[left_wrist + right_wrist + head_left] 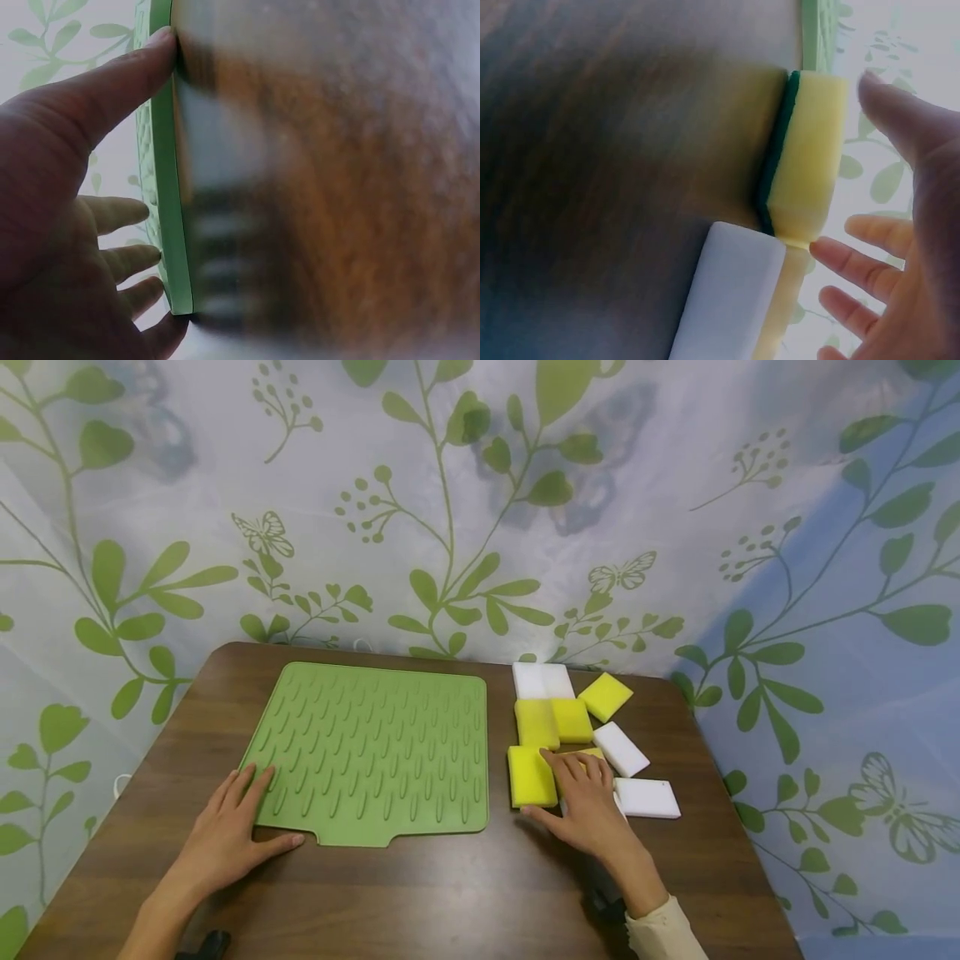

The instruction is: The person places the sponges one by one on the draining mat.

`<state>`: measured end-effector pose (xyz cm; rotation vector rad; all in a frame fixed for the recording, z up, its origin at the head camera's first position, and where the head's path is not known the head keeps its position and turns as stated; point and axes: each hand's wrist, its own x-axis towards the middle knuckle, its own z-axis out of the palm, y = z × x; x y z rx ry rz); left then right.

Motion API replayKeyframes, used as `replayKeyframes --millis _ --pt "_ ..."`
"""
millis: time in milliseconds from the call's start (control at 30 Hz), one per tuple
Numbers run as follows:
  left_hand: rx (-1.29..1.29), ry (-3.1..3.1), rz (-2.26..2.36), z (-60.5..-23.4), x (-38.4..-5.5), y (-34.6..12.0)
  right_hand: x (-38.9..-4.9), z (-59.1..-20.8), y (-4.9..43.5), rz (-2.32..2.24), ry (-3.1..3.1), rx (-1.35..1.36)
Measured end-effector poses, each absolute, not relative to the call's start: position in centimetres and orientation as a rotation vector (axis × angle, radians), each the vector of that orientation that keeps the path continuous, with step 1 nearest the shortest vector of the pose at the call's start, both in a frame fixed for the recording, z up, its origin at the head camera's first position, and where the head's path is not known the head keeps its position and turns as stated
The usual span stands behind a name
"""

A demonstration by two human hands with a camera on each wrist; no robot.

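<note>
Right hand [585, 806] spread; yellow sponge [533, 777] just left of it, probably light, soft: best hold, opposite sides. Left hand [225, 835] spread at edge of green mat [375, 752], likely flexible.

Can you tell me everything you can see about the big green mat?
The green mat looks rubbery, maybe silicone. It's flat and nearly rectangular, with rounded corners and rows of slim raised ridges. A short, wide tab sticks out of its near edge. It lies on the left part of the brown table, tab toward the person. The left hand touches it around its near left corner.
</note>
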<state>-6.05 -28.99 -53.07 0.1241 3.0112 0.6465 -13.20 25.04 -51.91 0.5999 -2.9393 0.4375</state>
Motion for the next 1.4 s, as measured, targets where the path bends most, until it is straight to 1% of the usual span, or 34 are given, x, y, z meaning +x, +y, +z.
replayKeyframes --millis 300,967,1200,1400 --pt "0.113 3.013 0.595 -52.7 -5.9 -29.3 -13.1 -51.4 24.4 0.477 -2.985 0.644" --pt "0.093 3.051 0.600 -53.1 -6.0 -30.0 -14.1 -51.6 25.1 0.502 -3.065 0.692" --pt "0.152 3.077 0.707 -53.7 -6.2 -30.8 -14.2 -51.7 25.0 0.551 -3.086 0.671" --pt "0.198 3.040 0.978 -54.6 -6.4 -32.0 -14.3 -51.9 24.9 0.549 -3.087 0.655"
